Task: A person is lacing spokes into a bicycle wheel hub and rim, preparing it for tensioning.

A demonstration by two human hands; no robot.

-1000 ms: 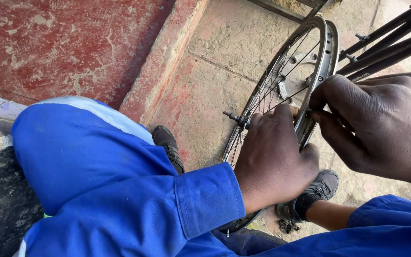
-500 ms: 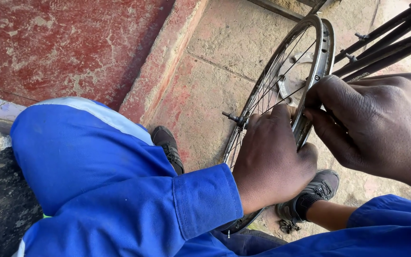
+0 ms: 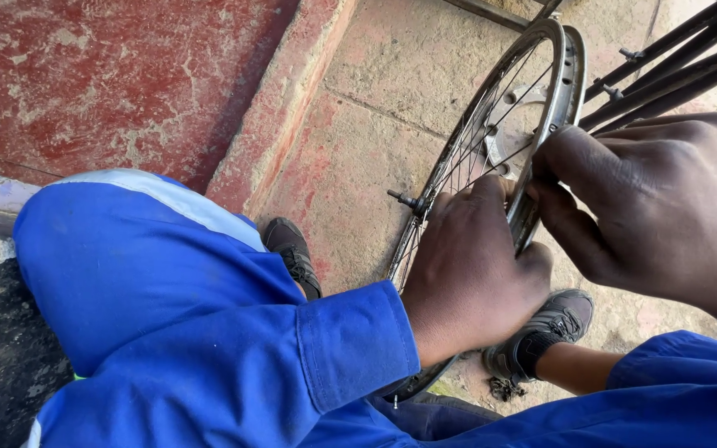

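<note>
One bare bicycle wheel [image 3: 491,141] is shown standing upright on edge at the centre right of the frame, its metal rim running from the upper right down to the lower centre. The left hand [image 3: 470,270] is wrapped over the rim at mid-height, fingers curled closed around it. The right hand [image 3: 665,207] is seen at the right edge, its fingertips [image 3: 553,162] pinched narrowly against the rim's outer side, just beside the left hand; whether a small part is held between them cannot be told. One threaded axle end [image 3: 404,199] projects from the hub towards the left, into open room above the concrete floor [image 3: 375,108]. To the left, a raised red-painted ledge [image 3: 284,99] bounds that open floor. Two dark shoes [image 3: 292,249] [image 3: 545,328] are counted, one on either side of the wheel's lower part. Dark metal bars [image 3: 674,58], several in number, cross the upper right corner behind the rim. Blue overall sleeves [image 3: 209,332] fill the lower left and lower right.
</note>
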